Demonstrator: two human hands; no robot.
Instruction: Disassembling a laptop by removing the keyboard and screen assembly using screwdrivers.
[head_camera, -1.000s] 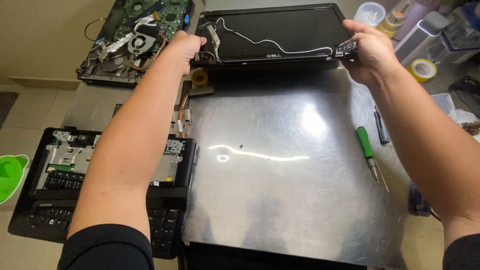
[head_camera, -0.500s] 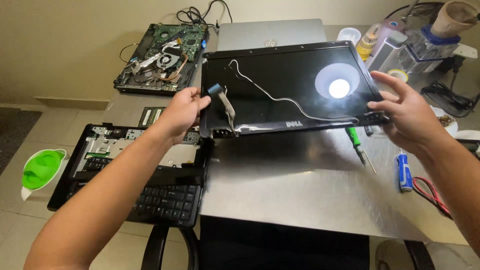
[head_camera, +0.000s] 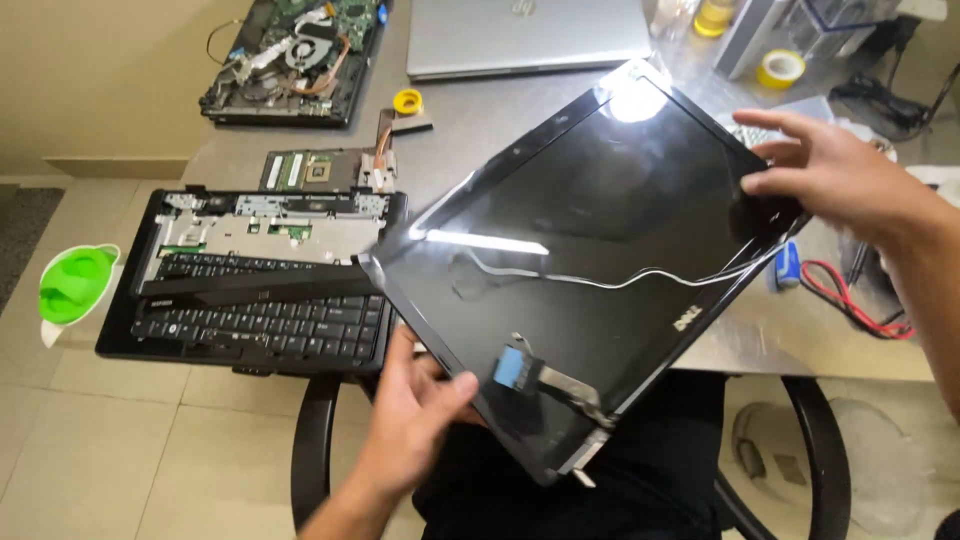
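1. Over the near edge of the bench (head_camera: 520, 110), I hold a black laptop screen panel (head_camera: 600, 250) tilted, one corner toward my lap and the far corner up over the bench.
2. My left hand (head_camera: 415, 420) grips the panel's lower left edge, thumb on the glossy front, fingers curled under it.
3. My right hand (head_camera: 830, 180) rests on the panel's upper right edge, fingers spread wide over the rim, the thumb pressing the front; how it grips underneath I cannot tell.
4. A thin white wire (head_camera: 620, 280) lies loose across the panel's face, and a flat cable with a blue tab (head_camera: 515, 367) sits near the lower corner, just beside my left thumb.
5. Left of the panel, a keyboard deck (head_camera: 250, 285) with its top cover partly stripped lies on the bench, touching the panel's left corner.
6. Beyond it lie a small circuit board (head_camera: 320, 168) and, farther back, an open laptop base (head_camera: 295, 60) with its fan showing.
7. A closed silver laptop (head_camera: 525, 35) sits at the far edge, a yellow tape roll (head_camera: 408, 101) near it.
8. Red wires (head_camera: 850, 300) lie at the right, under my forearm.
9. A green object (head_camera: 75, 285) sits at the far left, off the bench.
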